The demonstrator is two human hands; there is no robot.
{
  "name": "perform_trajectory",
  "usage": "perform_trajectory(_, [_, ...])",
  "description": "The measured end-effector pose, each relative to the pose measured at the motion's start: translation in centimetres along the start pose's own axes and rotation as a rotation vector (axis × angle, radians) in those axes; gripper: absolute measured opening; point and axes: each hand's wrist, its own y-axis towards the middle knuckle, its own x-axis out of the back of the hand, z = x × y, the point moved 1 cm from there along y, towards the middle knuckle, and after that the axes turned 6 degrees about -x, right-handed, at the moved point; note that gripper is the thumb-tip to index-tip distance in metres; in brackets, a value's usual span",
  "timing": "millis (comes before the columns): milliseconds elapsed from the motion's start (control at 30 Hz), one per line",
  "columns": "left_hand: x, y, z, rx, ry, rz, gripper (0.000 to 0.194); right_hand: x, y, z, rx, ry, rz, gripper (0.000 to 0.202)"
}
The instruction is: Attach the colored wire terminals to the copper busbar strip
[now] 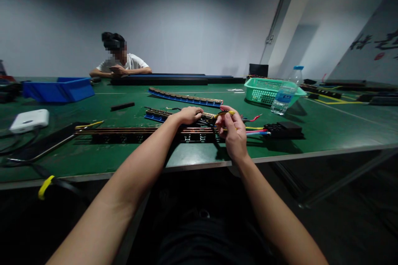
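My left hand [190, 115] is closed over the right part of a short blue-backed strip with copper-coloured bars [155, 114], pressing it near the table. Close beside it, my right hand [234, 132] is raised with thumb and fingers pinched on a thin yellow-and-black wire [224, 113]. What lies inside its curled fingers is partly hidden. Under both hands runs a long black rail with copper-coloured bars [137, 134]. Yellow, red and blue wires [256, 131] lead from its right end to a black connector block [284, 130]. A red wire end [255, 118] sticks out right of my right hand.
Another blue-backed strip [185, 97] lies farther back. A green basket [261, 91] and water bottle [284, 97] stand right. Left are a blue bin [59, 90], white box [30, 120], phone-like black slab [46, 144] and short black bar [122, 106]. A person [124, 64] sits opposite, near long black rails [161, 80].
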Motion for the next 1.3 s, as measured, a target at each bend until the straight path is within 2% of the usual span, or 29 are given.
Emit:
perform_trajectory(133, [0.1, 0.0, -0.1, 0.010, -0.002, -0.005, 0.037, 0.1, -0.3, -0.2, 0.053, -0.145, 0.045, 0.033])
perform_trajectory(333, [0.2, 0.3, -0.4, 0.062, 0.034, 0.034, 0.040, -0.1, -1.3, -0.5, 0.190, -0.551, 0.342, 0.015])
perform_trajectory(433, [0.2, 0.4, -0.4, 0.069, 0.044, 0.034, 0.040, -0.2, -1.6, -0.3, 0.228, -0.597, 0.382, 0.015])
perform_trajectory(567, [0.1, 0.3, -0.2, 0.041, 0.026, 0.034, 0.040, 0.4, -1.8, 0.0, 0.139, -0.397, 0.225, 0.026])
perform_trajectory(700, [0.2, -0.1, -0.3, 0.019, 0.013, 0.022, 0.041, 1.9, -2.4, 0.9, 0.214, -0.172, -0.035, 0.030])
perform_trajectory(833, [0.5, -0.3, -0.5, 0.031, 0.053, 0.026, 0.044, 4.0, -2.6, 2.4, 0.313, -0.182, -0.309, 0.027])
perform_trajectory(933, [0.5, -0.3, -0.6, 0.028, 0.062, 0.027, 0.045, 5.8, -2.2, 3.1, 0.333, -0.204, -0.435, 0.030])
perform_trajectory(1033, [0.5, -0.3, -0.5, 0.021, 0.050, 0.027, 0.046, 7.2, -1.5, 3.1, 0.293, -0.237, -0.450, 0.034])
perform_trajectory(1167, [0.5, -0.3, -0.5, 0.026, 0.044, 0.038, 0.047, 7.8, -1.0, 2.1, 0.269, -0.307, -0.403, 0.032])
perform_trajectory(1300, [0.6, -0.3, -0.6, 0.028, 0.057, 0.052, 0.046, 7.7, -1.2, 1.1, 0.225, -0.552, -0.306, 0.028])
